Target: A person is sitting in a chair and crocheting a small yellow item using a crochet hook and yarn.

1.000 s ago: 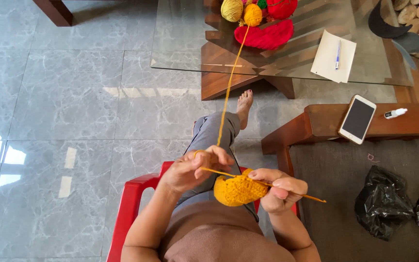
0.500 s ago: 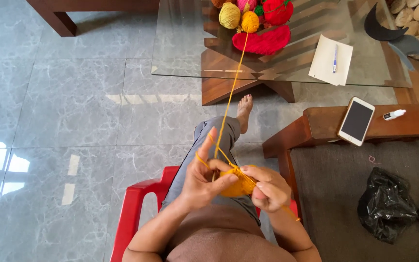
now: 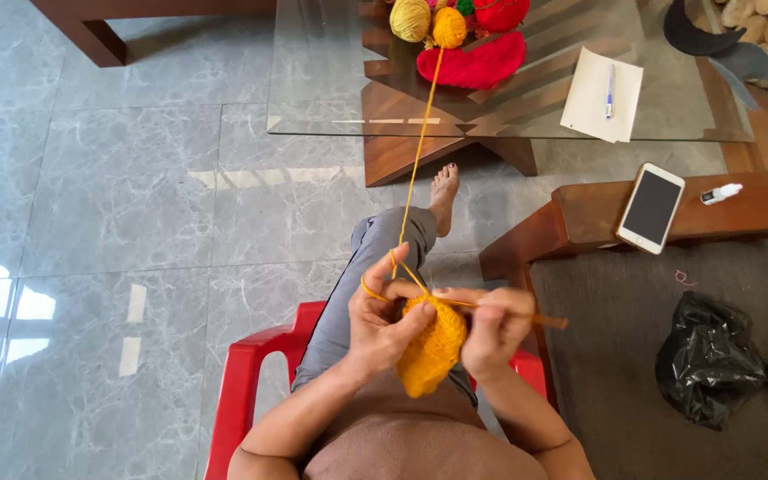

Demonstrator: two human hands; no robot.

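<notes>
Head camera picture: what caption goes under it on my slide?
Left hand and right hand work a yellow-orange knitted piece, its strand running to an orange yarn ball.

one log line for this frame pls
left hand: holds orange knitted piece, yarn strand looped over fingers | right hand: grips needle

Hook tip (image 3: 455,303) seemingly behind hands (image 3: 437,324)

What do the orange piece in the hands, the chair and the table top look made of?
Orange piece: yarn, matte and knobbly, stitches visible; looks like wool or acrylic, can't tell which. Chair: moulded plastic, glossy red, one smooth shell. Table top: clear glass; the floor tiles and wooden base show through it.
</notes>
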